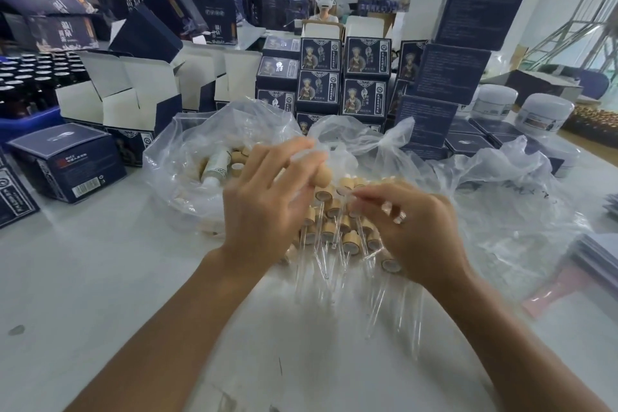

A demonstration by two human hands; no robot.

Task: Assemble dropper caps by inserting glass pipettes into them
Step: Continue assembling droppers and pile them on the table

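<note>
Wood-toned dropper cap (321, 176) is pinched in the fingers of the left hand (267, 207) above the pile of assembled droppers (337, 231) on the white table (100, 278), while a blurred glass pipette (366, 199) is pinched by the right hand (414, 227).

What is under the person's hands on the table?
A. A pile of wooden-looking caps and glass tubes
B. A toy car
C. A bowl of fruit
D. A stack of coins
A: tan caps and clear glass pipettes lie heaped on the white table, just below the left hand and right hand.
</note>
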